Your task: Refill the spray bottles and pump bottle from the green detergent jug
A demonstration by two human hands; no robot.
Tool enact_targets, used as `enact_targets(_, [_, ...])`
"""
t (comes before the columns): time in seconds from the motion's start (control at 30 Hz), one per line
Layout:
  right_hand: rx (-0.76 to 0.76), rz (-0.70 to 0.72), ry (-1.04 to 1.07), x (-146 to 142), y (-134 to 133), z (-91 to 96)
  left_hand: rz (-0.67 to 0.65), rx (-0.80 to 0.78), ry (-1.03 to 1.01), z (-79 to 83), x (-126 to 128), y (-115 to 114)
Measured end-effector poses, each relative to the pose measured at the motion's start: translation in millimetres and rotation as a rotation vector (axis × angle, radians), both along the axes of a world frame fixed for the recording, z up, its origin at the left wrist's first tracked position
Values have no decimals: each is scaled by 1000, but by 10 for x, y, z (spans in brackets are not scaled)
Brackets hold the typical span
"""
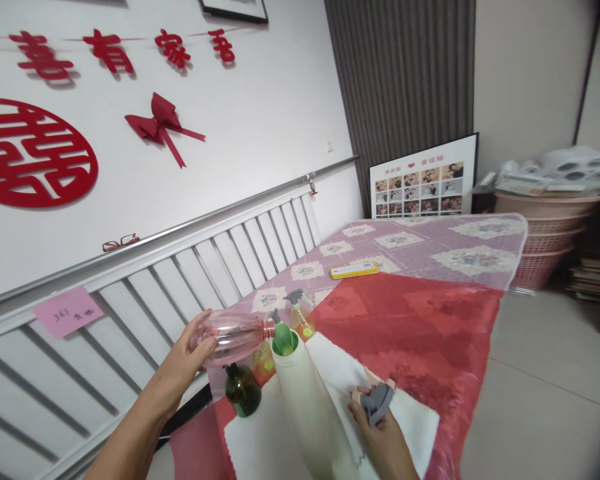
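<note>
Cut off by the bottom edge: base of the white bottle (307, 407). Left of it, half hidden: green bottle (242, 389) and yellow item behind. Far left, pink note (67, 311), writing too small. Beyond, photo board (424, 179) faces too tiny.

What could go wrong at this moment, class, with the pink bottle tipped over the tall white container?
1. The left hand holds the pink bottle on its side, mouth at the green funnel; a small drift could spill onto the red cloth.
2. The tall white container looks unsteadied: the right hand holds a grey spray head instead, so a nudge might topple it.
3. The dark green bottle stands close below the left hand and could be knocked.
</note>
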State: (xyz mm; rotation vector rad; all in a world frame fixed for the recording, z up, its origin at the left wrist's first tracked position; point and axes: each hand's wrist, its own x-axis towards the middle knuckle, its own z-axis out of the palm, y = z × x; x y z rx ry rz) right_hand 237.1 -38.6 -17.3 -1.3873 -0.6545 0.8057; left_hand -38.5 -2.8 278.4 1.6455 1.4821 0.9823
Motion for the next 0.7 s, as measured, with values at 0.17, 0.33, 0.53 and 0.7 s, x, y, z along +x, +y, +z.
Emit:
enact_targets(0.17, [8, -2, 9, -3, 9, -11, 31, 16, 24, 29, 32, -27])
enact_targets(0.33, [4, -18, -14, -1, -2, 20, 35, -5, 37, 63, 57, -57])
enact_targets(0.53, [20, -12, -6, -2, 11, -40, 42, -7, 66, 114, 96, -98])
enact_targets(0.7, [26, -16, 31, -7, 20, -36, 46, -4, 63, 117, 111, -106])
